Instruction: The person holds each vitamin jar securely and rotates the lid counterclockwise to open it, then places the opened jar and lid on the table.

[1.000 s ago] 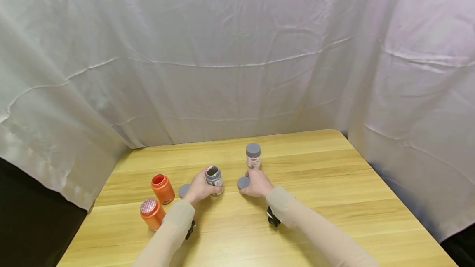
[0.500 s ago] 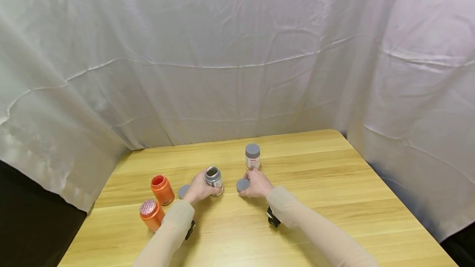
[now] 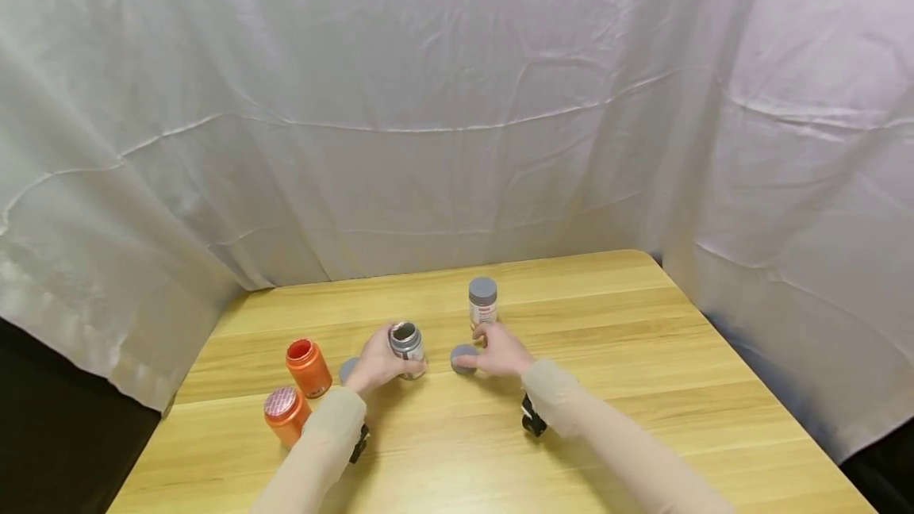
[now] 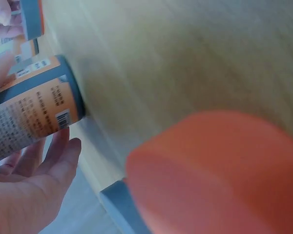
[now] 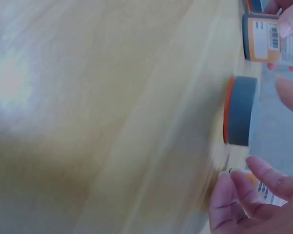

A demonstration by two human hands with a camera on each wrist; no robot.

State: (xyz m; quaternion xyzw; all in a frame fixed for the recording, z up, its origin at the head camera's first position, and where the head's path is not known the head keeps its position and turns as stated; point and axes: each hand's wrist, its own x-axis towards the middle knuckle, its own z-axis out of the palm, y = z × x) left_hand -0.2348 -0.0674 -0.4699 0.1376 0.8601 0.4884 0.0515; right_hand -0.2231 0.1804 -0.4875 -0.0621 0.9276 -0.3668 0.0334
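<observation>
My left hand (image 3: 382, 359) grips a grey jar (image 3: 406, 341) with a printed label. The jar stands uncapped, its mouth facing up. To its right a round grey lid (image 3: 462, 361) lies on the table; an orange edge shows along its bottom in the right wrist view. My right hand (image 3: 503, 351) is spread around this lid, the thumb overlapping it in the head view. In the right wrist view the lid (image 5: 241, 111) sits between thumb and fingers (image 5: 229, 202), with gaps on both sides. Just behind that hand stands a capped grey jar (image 3: 482, 300).
At the left stand two orange jars, one with an open mouth (image 3: 309, 371) and one with a patterned seal (image 3: 284, 407) over its top. Another grey lid (image 3: 347, 370) lies partly hidden behind my left hand. A grey curtain (image 3: 428, 181) hangs behind the wooden table (image 3: 607, 316).
My right hand's fingers have loosened from the grey lid and spread, with the hand shifting slightly right of it. My left hand still grips the uncapped jar.
</observation>
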